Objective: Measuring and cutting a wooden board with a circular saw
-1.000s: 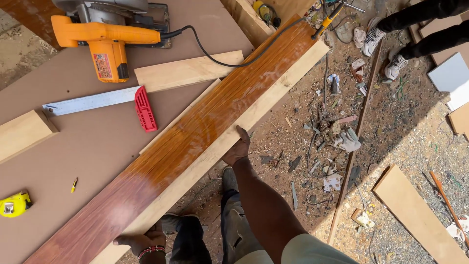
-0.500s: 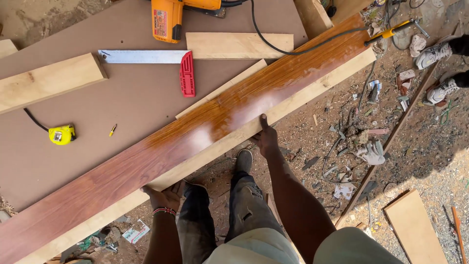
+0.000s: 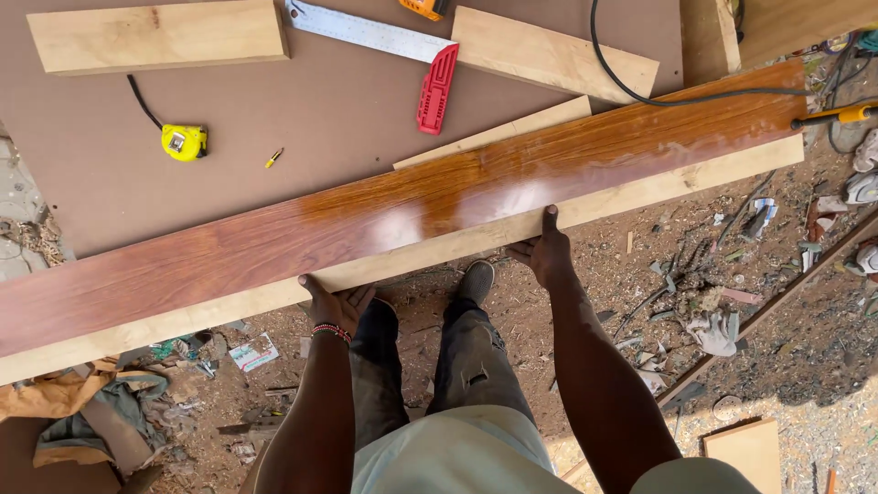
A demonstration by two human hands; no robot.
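A long glossy red-brown varnished plank (image 3: pixel 393 215) with a pale unfinished near edge lies slantwise across a brown work board (image 3: pixel 302 119). My left hand (image 3: pixel 337 304) grips the plank's near edge from below, thumb on the pale edge. My right hand (image 3: pixel 545 252) holds the same edge further right, thumb up against it. A beaded bracelet circles my left wrist.
On the board lie a yellow tape measure (image 3: pixel 184 142), a steel square with a red handle (image 3: pixel 430 78), pale wood offcuts (image 3: pixel 160 35) (image 3: pixel 553 53) and a black power cord (image 3: pixel 631 87). Scraps, rags and a screwdriver (image 3: pixel 837 116) litter the dirt ground around my feet.
The view has swung left and down along the plank. My left hand has come up onto the plank's near edge; my right hand stays on the edge.
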